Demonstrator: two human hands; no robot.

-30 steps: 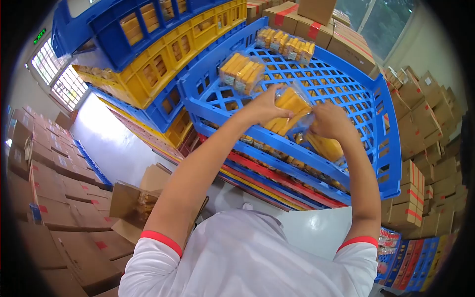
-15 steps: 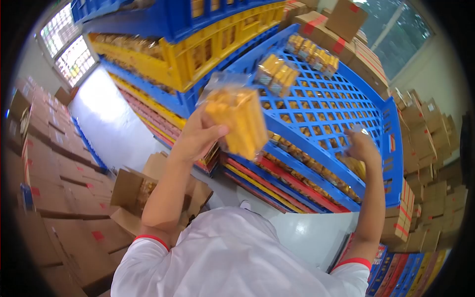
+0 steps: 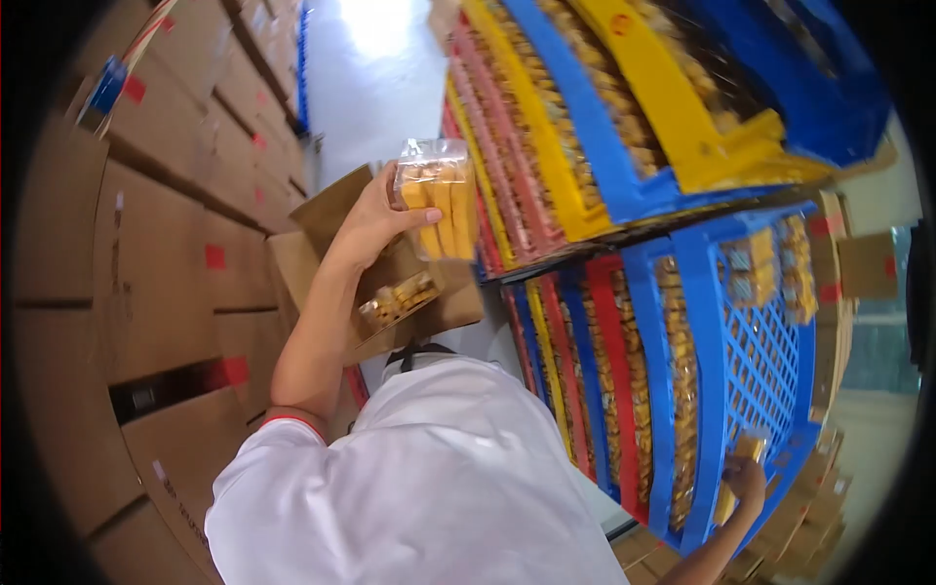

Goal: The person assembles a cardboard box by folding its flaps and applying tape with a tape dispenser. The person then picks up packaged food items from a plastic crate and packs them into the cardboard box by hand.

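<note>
My left hand (image 3: 375, 222) is closed on a clear plastic packet of yellow stick-shaped snacks (image 3: 439, 207), with the thumb across its front. The packet is held up above an open cardboard box (image 3: 456, 310), in which similar packets (image 3: 398, 298) lie at the bottom. At the lower right, my right hand (image 3: 746, 480) is closed on another snack packet (image 3: 751, 447) inside the top blue crate (image 3: 704, 390). Its fingers are partly hidden. More packets (image 3: 751, 268) rest at the far end of that crate's lattice floor.
Stacked blue, red and yellow crates (image 3: 614, 385) full of snacks stand to my right, beside a taller crate stack (image 3: 575, 107). Sealed cartons (image 3: 156, 263) are piled along my left. Pale floor (image 3: 375, 88) runs between them.
My view has turned left, bringing the open box to the middle. My left hand has carried its packet away from the blue crate to above the box. My right hand stays at the crate.
</note>
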